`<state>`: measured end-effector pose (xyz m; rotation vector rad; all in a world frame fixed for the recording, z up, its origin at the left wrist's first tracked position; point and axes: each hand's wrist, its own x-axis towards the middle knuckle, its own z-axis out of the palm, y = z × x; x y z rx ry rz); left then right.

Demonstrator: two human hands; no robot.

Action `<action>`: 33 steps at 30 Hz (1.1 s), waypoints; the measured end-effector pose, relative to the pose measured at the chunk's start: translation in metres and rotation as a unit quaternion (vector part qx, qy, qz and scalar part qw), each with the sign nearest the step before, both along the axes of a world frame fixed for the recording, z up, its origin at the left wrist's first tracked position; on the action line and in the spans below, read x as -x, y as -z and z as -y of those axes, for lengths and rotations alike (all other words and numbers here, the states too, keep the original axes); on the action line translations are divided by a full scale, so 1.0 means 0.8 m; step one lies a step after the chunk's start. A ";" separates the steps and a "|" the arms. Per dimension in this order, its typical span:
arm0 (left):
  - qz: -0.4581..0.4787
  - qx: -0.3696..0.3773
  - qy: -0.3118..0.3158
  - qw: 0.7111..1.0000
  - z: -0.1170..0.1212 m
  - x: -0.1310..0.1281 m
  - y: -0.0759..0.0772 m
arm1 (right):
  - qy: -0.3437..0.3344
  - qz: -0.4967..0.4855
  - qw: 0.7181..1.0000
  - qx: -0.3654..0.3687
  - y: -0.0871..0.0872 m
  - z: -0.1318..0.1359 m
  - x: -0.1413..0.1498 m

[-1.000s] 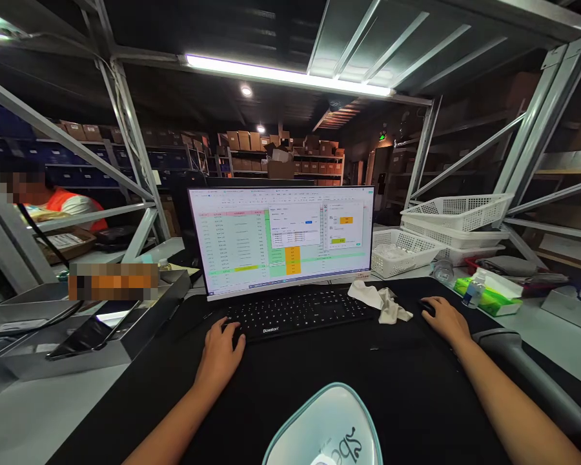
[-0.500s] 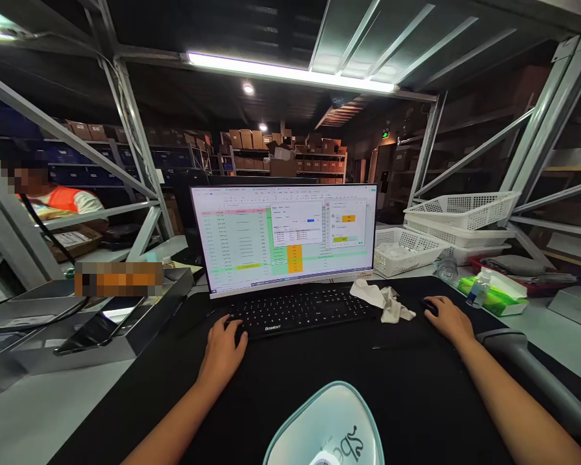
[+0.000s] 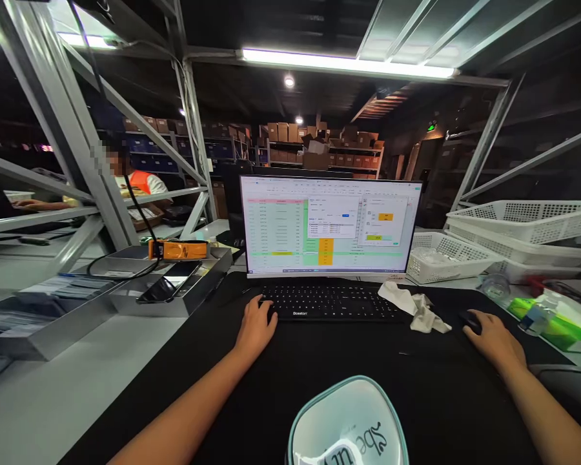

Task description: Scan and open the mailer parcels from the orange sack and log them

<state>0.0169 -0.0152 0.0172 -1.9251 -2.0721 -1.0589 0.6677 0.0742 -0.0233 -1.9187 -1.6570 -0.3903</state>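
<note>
My left hand (image 3: 256, 326) lies over the left end of a black keyboard (image 3: 319, 302), its fingers slightly apart on the keys. At the right, my right hand (image 3: 496, 336) is curved over a black computer mouse (image 3: 470, 320), which it partly hides. Behind the keyboard stands a lit monitor (image 3: 275, 226) with a spreadsheet and smaller windows; the text is too small to read. Crumpled white tissue (image 3: 425, 313) rests at the keyboard's right end. A pale, teal-edged object with lettering (image 3: 351, 413) sits low in front, cut off by the frame.
White perforated baskets (image 3: 452, 261) stand at the right, near a bottle (image 3: 540, 315) and a green tissue pack (image 3: 569, 329). A dark grey device (image 3: 569, 391) lies beside my right forearm. Left, grey trays (image 3: 155, 307) hold a phone (image 3: 172, 284). A person in an orange vest (image 3: 142, 183) is beyond the rack.
The view has swung left, so the monitor, keyboard and both hands appear farther right. My left hand stays on the keyboard and my right hand on the mouse.
</note>
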 end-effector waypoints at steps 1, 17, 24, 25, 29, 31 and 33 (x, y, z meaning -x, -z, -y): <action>0.001 0.000 -0.001 1.000 0.000 0.000 0.000 | 0.000 -0.001 1.000 -0.002 0.001 0.000 -0.001; 0.007 0.013 0.006 1.000 -0.002 0.004 0.001 | -0.043 -0.011 0.999 -0.020 0.010 -0.004 -0.014; 0.013 0.009 0.008 1.000 -0.001 0.003 0.001 | -0.079 -0.029 0.996 -0.020 0.004 -0.008 -0.004; 0.015 0.007 0.007 1.000 -0.001 0.002 0.001 | -0.082 -0.030 0.996 -0.018 0.004 -0.008 -0.005; 0.022 0.007 0.004 1.000 0.002 0.000 0.000 | -0.087 -0.036 0.996 -0.012 0.005 -0.005 -0.005; 0.022 0.007 0.003 1.000 0.003 -0.001 0.000 | -0.092 -0.037 0.995 -0.008 0.006 -0.006 -0.006; 0.021 0.005 0.003 1.000 0.004 -0.002 0.000 | -0.097 -0.038 0.995 -0.005 0.006 -0.007 -0.007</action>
